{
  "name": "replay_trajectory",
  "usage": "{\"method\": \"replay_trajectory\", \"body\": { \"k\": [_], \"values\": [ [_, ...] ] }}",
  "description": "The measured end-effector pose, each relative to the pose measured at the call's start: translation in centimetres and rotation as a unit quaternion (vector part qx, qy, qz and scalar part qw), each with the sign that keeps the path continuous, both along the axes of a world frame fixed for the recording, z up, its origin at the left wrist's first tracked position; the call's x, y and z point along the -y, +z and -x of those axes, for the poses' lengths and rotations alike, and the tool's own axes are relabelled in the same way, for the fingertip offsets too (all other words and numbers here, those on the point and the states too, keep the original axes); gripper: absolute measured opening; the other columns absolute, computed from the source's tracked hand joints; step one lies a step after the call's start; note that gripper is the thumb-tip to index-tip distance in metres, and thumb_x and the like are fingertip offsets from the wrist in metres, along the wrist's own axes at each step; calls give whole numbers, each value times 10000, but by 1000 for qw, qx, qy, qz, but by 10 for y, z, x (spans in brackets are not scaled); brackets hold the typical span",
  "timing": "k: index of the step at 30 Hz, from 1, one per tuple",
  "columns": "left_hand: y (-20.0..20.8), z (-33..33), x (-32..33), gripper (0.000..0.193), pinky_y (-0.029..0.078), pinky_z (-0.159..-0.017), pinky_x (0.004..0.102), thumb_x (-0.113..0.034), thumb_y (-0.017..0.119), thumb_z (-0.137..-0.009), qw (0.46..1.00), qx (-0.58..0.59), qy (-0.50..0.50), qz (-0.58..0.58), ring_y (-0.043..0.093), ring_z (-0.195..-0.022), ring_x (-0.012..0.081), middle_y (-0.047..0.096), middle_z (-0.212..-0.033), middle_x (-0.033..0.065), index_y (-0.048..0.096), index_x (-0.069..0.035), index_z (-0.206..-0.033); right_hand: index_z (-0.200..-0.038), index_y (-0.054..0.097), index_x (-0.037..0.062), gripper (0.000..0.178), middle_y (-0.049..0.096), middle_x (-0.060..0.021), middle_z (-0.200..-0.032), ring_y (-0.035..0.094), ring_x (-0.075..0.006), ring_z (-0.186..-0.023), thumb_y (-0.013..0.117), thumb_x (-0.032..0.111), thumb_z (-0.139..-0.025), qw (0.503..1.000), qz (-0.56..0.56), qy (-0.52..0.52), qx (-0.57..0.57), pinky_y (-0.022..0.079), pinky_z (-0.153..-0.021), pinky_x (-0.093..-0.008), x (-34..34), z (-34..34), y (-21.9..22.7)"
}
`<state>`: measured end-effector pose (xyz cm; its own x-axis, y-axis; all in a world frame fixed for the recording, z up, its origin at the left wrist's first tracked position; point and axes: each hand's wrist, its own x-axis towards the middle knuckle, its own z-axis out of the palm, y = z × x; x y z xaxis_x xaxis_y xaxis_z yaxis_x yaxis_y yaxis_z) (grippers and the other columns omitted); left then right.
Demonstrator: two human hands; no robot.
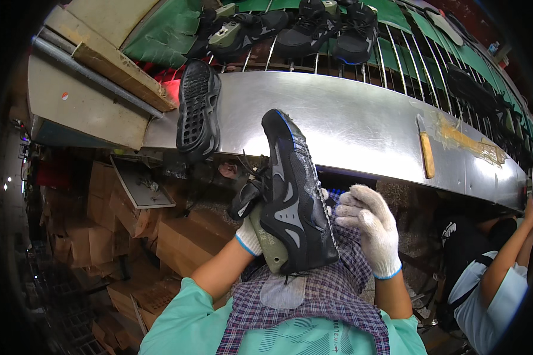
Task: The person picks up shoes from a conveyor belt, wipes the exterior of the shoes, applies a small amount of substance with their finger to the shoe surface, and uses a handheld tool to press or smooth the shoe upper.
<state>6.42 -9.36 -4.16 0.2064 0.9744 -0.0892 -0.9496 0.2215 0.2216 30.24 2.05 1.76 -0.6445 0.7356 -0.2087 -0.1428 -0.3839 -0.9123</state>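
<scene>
A black and grey shoe upper [291,204] with blue edging hangs tilted in front of me, its toe toward the bench. Its underside faces right and has a whitish, rough edge. An olive-green shoe last [269,242] sits inside it. My left hand [249,238], in a white knitted glove, grips it from behind; most of its fingers are hidden. My right hand [370,228], gloved too, is raised just right of the shoe, fingers loosely bent and apart, holding nothing I can see. A black sole [199,109] rests on the bench's left end, tread pattern visible.
A metal bench [349,109] runs across in front of me. On its right lies a knife [425,148] with a wooden handle beside brownish residue. Behind it, several shoes [305,29] stand on a rod rack. Cardboard boxes [189,236] fill the left; another person's arm [509,254] shows at right.
</scene>
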Motion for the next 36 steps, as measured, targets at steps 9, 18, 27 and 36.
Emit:
{"method": "replay_trajectory", "body": {
  "k": [9,18,27,36],
  "values": [
    [-19,9,8,631,474,-1222,490,-427,377,-1178,979,-167,-11,117,540,-1437,343,498,-1582,208,352,10,-1632,-1524,501,-64,480,651,-232,-1403,700,-281,-1213,548,174,-1110,998,22,56,33,577,-1052,-399,-16,27,-7],
    [-29,14,4,568,465,-1227,453,-372,362,-1189,993,-107,-8,38,536,-1428,302,509,-1574,181,365,-15,-1631,-1522,496,-64,504,616,-225,-1433,651,-302,-1319,603,182,-1095,996,22,81,12,555,-1114,-435,-13,27,-9],
    [-28,15,4,566,471,-1232,473,-353,354,-1191,994,-53,-9,91,525,-1451,323,487,-1598,203,349,-18,-1647,-1513,499,-68,518,609,-225,-1430,648,-313,-1325,613,214,-1095,997,-1,78,17,562,-1113,-451,-13,27,-9],
    [3,18,-3,712,533,-1158,471,-551,494,-1114,990,-120,27,73,617,-1356,327,577,-1511,208,481,-8,-1573,-1609,428,-32,631,589,-210,-1513,572,-291,-1402,554,347,-1121,981,-142,85,104,457,-1170,-398,-16,30,-18]
  ]
}}
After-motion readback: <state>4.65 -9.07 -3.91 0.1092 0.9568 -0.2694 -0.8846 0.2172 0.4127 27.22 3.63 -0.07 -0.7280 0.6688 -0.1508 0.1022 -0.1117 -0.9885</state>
